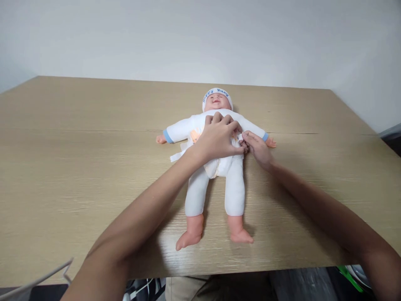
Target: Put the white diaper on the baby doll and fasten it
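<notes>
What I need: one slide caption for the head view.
Face-up doll: left hand across its diaper, right hand holding a white tab at the side.

Table [94, 188]: wood-grained | on it: doll [234, 188], supine | diaper tab [176, 156]: probably touching

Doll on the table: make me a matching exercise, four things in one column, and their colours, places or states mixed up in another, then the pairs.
Things:
1. Cap
2. Left hand
3. Right hand
4. Feet

Descriptions:
A. Bare, toward the near edge of the table
B. Spread over the front of the diaper
C. White with blue lettering
D. Fingers at a white tab

Pairs: 1-C, 2-B, 3-D, 4-A
</notes>
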{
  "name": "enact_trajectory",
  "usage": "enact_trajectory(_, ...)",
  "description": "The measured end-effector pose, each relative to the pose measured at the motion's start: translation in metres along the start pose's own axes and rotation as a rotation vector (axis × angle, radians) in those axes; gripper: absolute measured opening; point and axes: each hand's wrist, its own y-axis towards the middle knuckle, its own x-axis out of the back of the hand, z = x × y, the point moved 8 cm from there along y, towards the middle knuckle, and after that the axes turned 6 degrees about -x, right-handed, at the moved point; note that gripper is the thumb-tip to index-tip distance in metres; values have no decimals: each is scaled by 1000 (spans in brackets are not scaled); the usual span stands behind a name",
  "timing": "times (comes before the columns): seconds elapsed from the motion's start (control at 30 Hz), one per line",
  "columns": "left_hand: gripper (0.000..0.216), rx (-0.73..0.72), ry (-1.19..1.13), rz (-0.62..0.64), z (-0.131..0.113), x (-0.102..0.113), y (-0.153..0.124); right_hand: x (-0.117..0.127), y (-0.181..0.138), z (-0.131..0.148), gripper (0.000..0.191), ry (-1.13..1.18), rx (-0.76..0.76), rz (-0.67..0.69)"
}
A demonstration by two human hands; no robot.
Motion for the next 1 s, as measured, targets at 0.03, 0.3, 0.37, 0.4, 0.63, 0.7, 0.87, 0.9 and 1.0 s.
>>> enact_trajectory(0.03, 43, -2, -6, -2, 0, 1, -1, 1, 1, -2, 68, -8, 4, -6)
enact_trajectory(0.3, 27, -11, -15, -5, 1, 1, -2, 3, 3, -11, 70, -45, 36, 3)
enact_trajectory(0.37, 24, -6, -16, -5, 1, 1, -2, 3, 3, -10, 70, -29, 37, 6)
enact_trajectory(0.4, 24, -2, -15, -3, 2, 0, -2, 3, 3, -9, 70, -17, 36, 11)
enact_trajectory(0.63, 34, 4, -43, 1, 3, 1, -3, 3, 5, -10, 70, -1, 29, 18)
enact_trajectory(0.7, 37, 1, -52, -7, 3, 1, -3, 3, 6, -11, 70, 10, 37, 15)
enact_trajectory(0.87, 39, 17, -58, 6, 3, 2, -3, -5, 7, -11, 71, 79, 9, 60)
enact_trajectory(0.9, 39, 23, -59, 11, 3, 2, -3, -5, 7, -11, 72, 100, -3, 60)
enact_trajectory(1.0, 39, 32, -64, 16, 2, 3, -3, -6, 7, -11, 71, 144, -33, 56)
